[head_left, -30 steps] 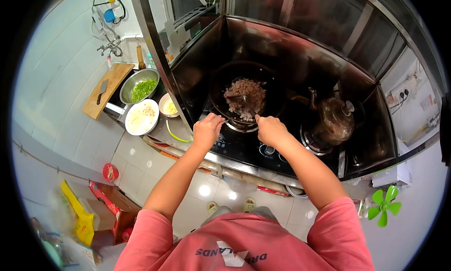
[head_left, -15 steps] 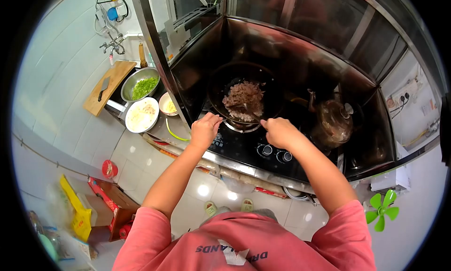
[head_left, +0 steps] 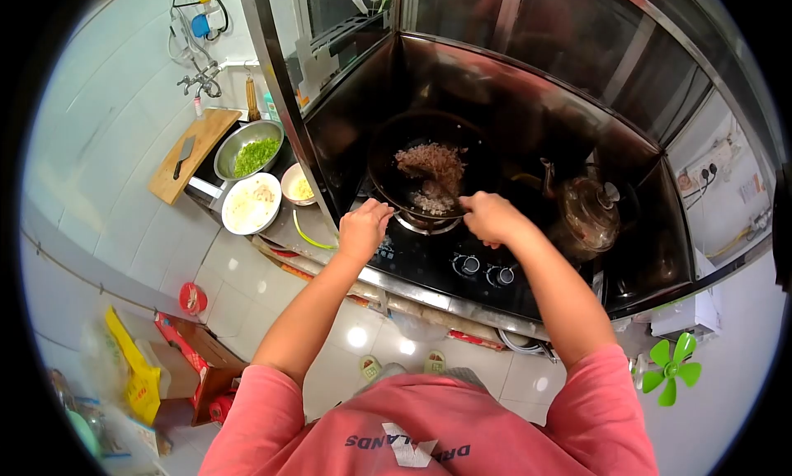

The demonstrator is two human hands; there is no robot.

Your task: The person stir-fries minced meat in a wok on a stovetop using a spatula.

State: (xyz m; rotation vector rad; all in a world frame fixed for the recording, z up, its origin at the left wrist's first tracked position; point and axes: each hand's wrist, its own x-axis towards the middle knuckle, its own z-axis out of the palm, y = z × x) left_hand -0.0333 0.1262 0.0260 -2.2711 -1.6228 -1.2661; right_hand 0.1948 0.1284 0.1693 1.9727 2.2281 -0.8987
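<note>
A dark wok (head_left: 384, 175) sits on the gas stove (head_left: 412, 266), with browned minced meat (head_left: 437, 164) heaped in its middle. At the wok's near left edge, my left hand (head_left: 365, 227) is closed on the wok's rim or handle; the exact grip is hidden by my fingers. My right hand (head_left: 492, 219) is closed around the handle of a spatula at the wok's near right side. The spatula's dark head reaches into the meat and is hard to make out.
A glass-lidded kettle (head_left: 588, 212) stands on the right burner. To the left are a bowl of chopped greens (head_left: 256, 154), a white pan (head_left: 250, 204), a small bowl (head_left: 297, 184) and a cutting board (head_left: 194, 153) bearing a cleaver (head_left: 183, 156). Metal panels enclose the stove.
My right hand has shifted slightly up and turned, and the meat is now spread differently, with a portion drawn toward the near side. My left hand stays at the wok's edge.
</note>
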